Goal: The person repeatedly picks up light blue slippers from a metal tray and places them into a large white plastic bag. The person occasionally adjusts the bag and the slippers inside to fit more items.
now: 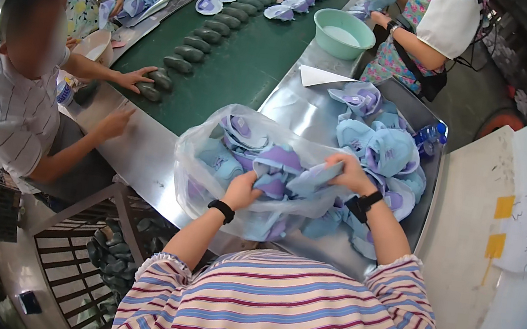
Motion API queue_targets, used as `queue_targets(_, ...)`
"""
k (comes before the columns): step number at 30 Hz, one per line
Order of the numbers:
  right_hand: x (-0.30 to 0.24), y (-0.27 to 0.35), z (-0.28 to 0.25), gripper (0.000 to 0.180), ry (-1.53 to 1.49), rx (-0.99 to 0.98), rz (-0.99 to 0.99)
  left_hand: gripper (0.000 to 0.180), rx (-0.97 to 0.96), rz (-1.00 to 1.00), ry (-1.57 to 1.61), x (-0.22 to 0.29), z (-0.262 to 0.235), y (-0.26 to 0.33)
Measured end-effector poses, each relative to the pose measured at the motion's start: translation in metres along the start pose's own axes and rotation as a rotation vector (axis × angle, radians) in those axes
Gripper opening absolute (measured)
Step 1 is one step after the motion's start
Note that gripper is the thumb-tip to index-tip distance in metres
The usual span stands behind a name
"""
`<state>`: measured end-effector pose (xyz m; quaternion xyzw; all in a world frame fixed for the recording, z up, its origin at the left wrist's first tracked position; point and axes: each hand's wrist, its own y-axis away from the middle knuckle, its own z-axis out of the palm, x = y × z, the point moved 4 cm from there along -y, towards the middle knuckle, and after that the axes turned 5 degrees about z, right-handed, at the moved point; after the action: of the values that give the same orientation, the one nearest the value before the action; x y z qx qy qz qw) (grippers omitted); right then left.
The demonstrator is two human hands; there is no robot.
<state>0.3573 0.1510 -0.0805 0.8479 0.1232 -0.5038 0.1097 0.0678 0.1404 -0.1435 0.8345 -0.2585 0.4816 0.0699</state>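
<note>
The right hand [352, 175] has its fingers clamped on the upper right end of a light-blue upper [312, 179]. This upper is held above the plastic bag [185, 165], toward the right side of its opening. Its long axis is inclined, running from the gripped end down and leftward toward the left hand [241, 192]; which end is the toe cannot be determined. Appearance: flattened, elongated, matte, with a rounded lower left end.

The left-hand fingers are curled at the near left edge of a lavender-and-blue upper [275, 161]; whether they are clamped on it cannot be determined. This second upper lies among others in the bag, its lavender panel facing upward.

The bag is translucent and rests on the metal worktop [290, 106]. To its right, a metal tray [435, 172] contains a pile of similar uppers [390, 152].
</note>
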Motion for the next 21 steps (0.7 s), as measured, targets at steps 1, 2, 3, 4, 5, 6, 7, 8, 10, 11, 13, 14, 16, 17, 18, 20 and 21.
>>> queue_targets(1,-0.001,0.009,-0.009,0.031,-0.382,0.115,0.068,0.038,0.039,-0.012,-0.028,0.003,-0.005,0.002)
queue_targets(2,-0.007,0.019,-0.018,0.028,-0.768,0.230,0.137,0.036,0.076,-0.026,-0.057,0.010,-0.015,0.004)
queue_targets(3,-0.005,0.028,-0.023,0.026,-1.153,0.344,0.206,0.035,0.114,-0.039,-0.086,0.018,-0.025,0.006)
queue_targets(4,0.005,0.039,-0.025,0.027,-1.304,0.247,0.203,0.033,0.214,0.183,-0.172,0.044,-0.041,0.002)
queue_targets(5,0.023,0.050,-0.027,0.028,-1.455,0.147,0.193,0.031,0.311,0.409,-0.253,0.073,-0.059,-0.002)
queue_targets(6,0.032,0.054,-0.024,0.030,-1.601,0.025,0.183,0.031,0.417,0.628,-0.336,0.095,-0.074,0.001)
queue_targets(7,0.025,0.054,-0.020,0.032,-1.529,0.064,0.224,0.030,0.422,0.639,-0.407,0.102,-0.081,0.005)
queue_targets(8,0.003,0.052,-0.011,0.035,-1.455,0.096,0.269,0.030,0.414,0.683,-0.496,0.109,-0.089,0.006)
queue_targets(10,-0.036,0.044,0.007,0.044,-1.360,0.108,0.262,0.031,0.418,0.734,-0.583,0.110,-0.099,0.000)
queue_targets(11,-0.055,0.039,0.014,0.045,-1.368,0.095,0.288,0.032,0.435,0.741,-0.586,0.107,-0.101,-0.002)
queue_targets(13,-0.082,0.027,0.021,0.048,-1.385,0.075,0.328,0.029,0.460,0.779,-0.659,0.111,-0.104,-0.001)
queue_targets(14,-0.077,0.017,0.023,0.054,-1.308,-0.040,0.250,0.028,0.459,0.809,-0.696,0.116,-0.103,0.000)
queue_targets(16,-0.070,-0.004,0.039,0.055,-1.045,-0.126,0.202,0.027,0.458,0.872,-0.735,0.122,-0.099,-0.002)
queue_targets(17,-0.076,-0.015,0.054,0.049,-0.863,-0.095,0.231,0.028,0.490,0.854,-0.657,0.122,-0.095,-0.004)
queue_targets(18,-0.090,-0.023,0.066,0.046,-0.849,-0.168,0.292,0.028,0.522,0.827,-0.586,0.120,-0.094,-0.005)
queue_targets(20,-0.115,-0.028,0.071,0.037,-0.948,-0.199,0.360,0.033,0.695,0.644,-0.456,0.116,-0.099,-0.010)
queue_targets(21,-0.115,-0.030,0.076,0.037,-0.970,-0.172,0.317,0.034,0.719,0.594,-0.412,0.116,-0.103,-0.010)
